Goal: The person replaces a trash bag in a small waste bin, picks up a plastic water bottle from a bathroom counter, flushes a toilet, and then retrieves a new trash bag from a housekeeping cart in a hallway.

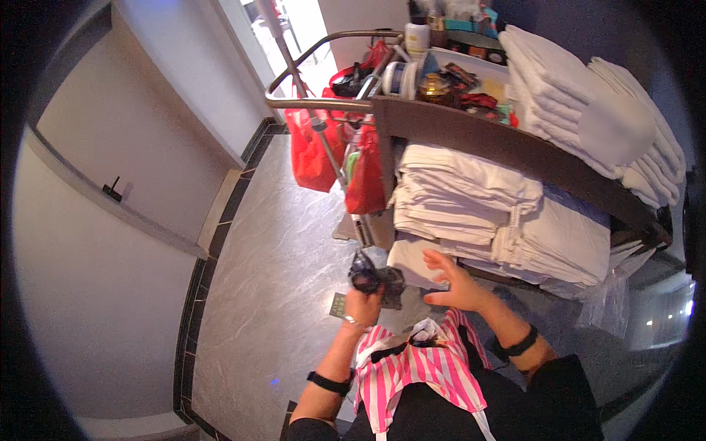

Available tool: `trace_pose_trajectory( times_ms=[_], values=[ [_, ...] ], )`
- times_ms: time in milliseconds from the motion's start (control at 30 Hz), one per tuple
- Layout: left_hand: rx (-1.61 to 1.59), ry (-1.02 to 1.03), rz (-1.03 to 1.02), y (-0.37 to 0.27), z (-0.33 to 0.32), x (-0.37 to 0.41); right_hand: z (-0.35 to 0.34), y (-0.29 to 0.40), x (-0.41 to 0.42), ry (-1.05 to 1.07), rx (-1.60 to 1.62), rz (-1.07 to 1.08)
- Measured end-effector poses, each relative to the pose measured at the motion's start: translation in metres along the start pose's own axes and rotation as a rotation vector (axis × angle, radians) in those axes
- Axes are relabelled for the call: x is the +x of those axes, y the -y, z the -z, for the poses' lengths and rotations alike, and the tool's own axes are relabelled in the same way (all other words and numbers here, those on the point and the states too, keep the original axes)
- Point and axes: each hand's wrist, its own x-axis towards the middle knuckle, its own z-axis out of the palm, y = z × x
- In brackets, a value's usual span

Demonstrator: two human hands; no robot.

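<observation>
My left hand (362, 307) grips a bunched black plastic bag (365, 271), and the bag's dark folds stick out above the fist and to its right. To the right, my right hand (459, 284) holds nothing, its fingers spread. It is nearest to the white folded linen (416, 258) low on the housekeeping cart (441, 124). A pink-and-white striped apron (424, 364) hangs at my front, with its pocket gaping and a crumpled whitish thing (427, 331) inside.
Red bags (313, 151) and a long-handled tool (325, 135) hang at the cart's left end. Stacked white towels (543, 82), bottles (417, 37) and small supplies top the cart. A closed door (132, 143) stands left; a small sign plate (337, 305) lies on the marble-look floor (259, 264).
</observation>
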Motion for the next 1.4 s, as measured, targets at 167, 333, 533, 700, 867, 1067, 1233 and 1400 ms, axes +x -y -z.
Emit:
trace_pose_trajectory(
  times_ms=[167, 333, 533, 700, 867, 1067, 1233, 1400],
  values=[
    [0.231, 0.097, -0.232, -0.034, 0.013, 0.031, -0.081, -0.022, 0.089, -0.177, -0.105, 0.187],
    [-0.287, 0.092, 0.063, -0.005, 0.038, 0.061, -0.079, -0.043, 0.141, -0.275, 0.724, -0.098],
    [-1.074, 0.381, 0.009, -0.072, 0.132, 0.107, -0.044, -0.061, 0.182, -0.183, 0.599, -0.297],
    [-0.995, 0.567, -0.393, -0.143, 0.189, 0.138, -0.027, -0.070, 0.212, -0.039, 0.402, -0.339],
    [-1.075, 0.493, -0.648, -0.143, 0.205, 0.194, -0.022, -0.093, 0.231, -0.087, 0.336, -0.490],
    [-1.306, 0.848, -0.716, -0.115, 0.242, 0.276, -0.033, -0.149, 0.236, -0.153, 0.026, -0.337],
    [-1.224, 1.102, -0.628, -0.084, 0.289, 0.356, -0.062, -0.110, 0.263, -0.585, 0.388, -0.659],
    [-1.079, 1.037, -0.359, -0.053, 0.317, 0.413, -0.112, -0.066, 0.285, -0.833, 0.424, -0.706]
  ],
)
